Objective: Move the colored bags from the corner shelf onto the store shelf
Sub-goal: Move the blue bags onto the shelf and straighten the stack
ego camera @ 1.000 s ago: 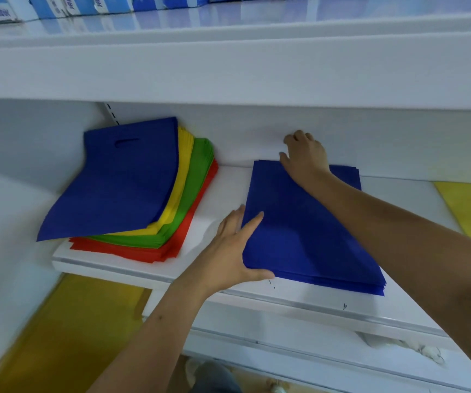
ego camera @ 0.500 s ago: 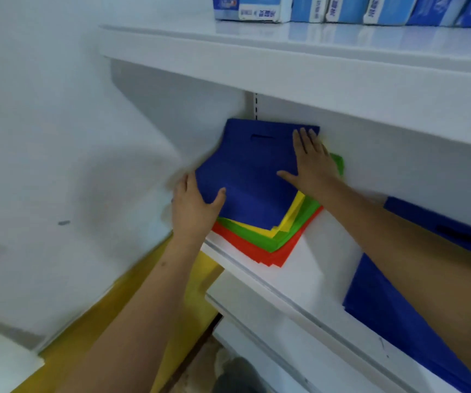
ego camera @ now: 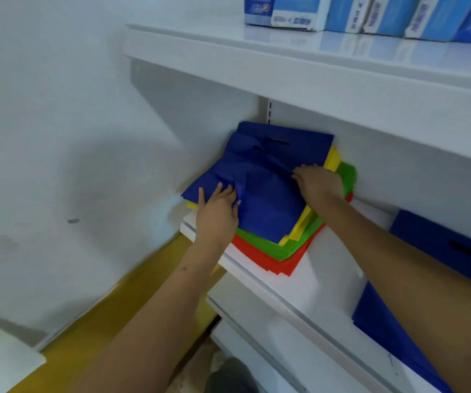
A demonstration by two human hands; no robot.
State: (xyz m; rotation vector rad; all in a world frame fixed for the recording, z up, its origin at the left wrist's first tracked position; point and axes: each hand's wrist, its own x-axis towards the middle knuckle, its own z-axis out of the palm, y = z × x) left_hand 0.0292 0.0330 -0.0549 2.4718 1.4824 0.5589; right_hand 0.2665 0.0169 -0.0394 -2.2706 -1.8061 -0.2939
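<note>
At frame centre, the left hand [ego camera: 219, 211] bunches the near edge of the top blue bag [ego camera: 268, 194], fingers curled into its cloth. The right hand [ego camera: 320, 183] seemingly pinches its right side. Beneath lie yellow bags [ego camera: 299, 229], green bags [ego camera: 268, 248] and red bags [ego camera: 282, 266] on the white shelf [ego camera: 308, 285].
</note>
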